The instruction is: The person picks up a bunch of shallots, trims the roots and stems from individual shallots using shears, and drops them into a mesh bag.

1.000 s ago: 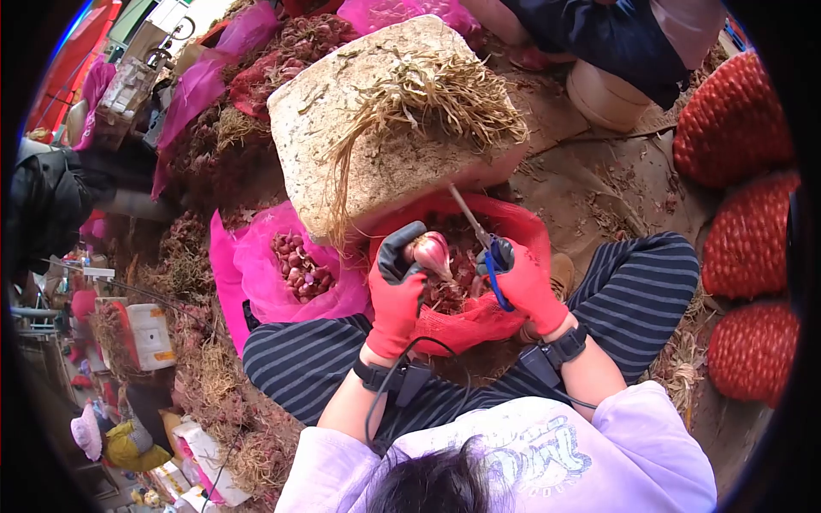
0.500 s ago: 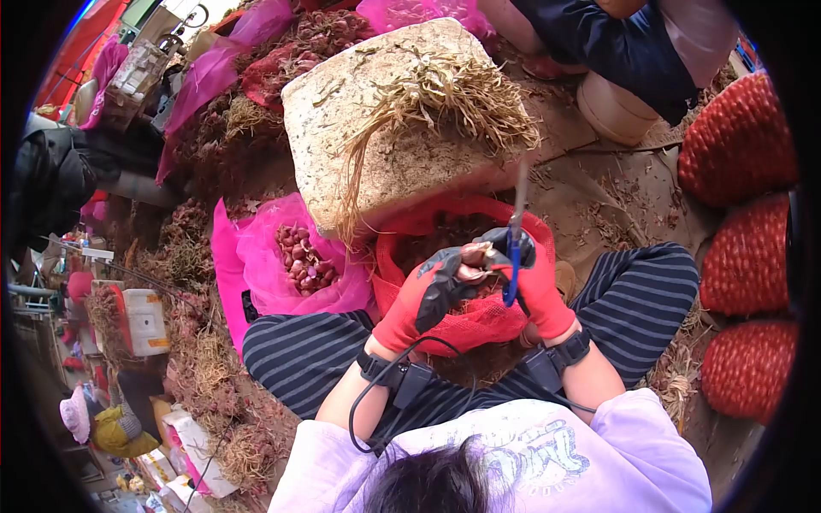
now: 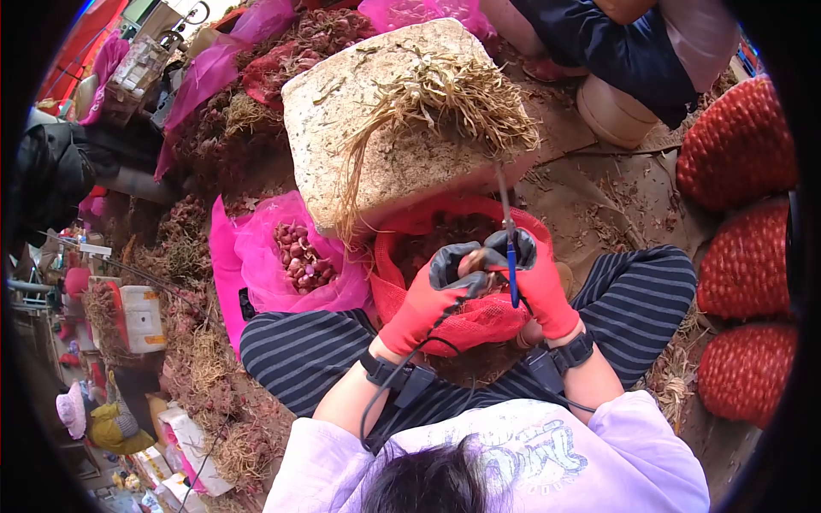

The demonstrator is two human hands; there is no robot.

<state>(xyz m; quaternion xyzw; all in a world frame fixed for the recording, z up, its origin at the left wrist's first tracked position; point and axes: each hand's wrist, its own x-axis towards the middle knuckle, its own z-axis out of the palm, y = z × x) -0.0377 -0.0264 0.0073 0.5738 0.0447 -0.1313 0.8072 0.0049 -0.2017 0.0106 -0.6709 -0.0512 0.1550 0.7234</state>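
My left hand (image 3: 438,286), in a red glove with black palm and fingers, is closed around a small brownish-pink shallot (image 3: 470,262). Close beside it, my right hand (image 3: 543,282), gloved alike, grips a blue-handled knife (image 3: 512,267) whose thin metal blade points away from me. Its fingertips are near the shallot; whether they touch it is hard to tell. Both hands are over an open red mesh bag (image 3: 402,295) with dark reddish bulbs inside, partly hidden. To the left, a pink mesh bag (image 3: 265,256) holds trimmed shallots (image 3: 301,261).
A pale foam block (image 3: 333,128) stands ahead, with dry stalks (image 3: 445,94) on top. Full red mesh sacks (image 3: 740,145) line the right side. Piles of unsorted shallots (image 3: 205,359) lie left. Another person's dark sleeve (image 3: 616,51) and a bucket (image 3: 616,111) are at the upper right.
The knife has tilted, its blade tip swinging left and nearer the foam block. My left hand has turned slightly, so less of the shallot shows.
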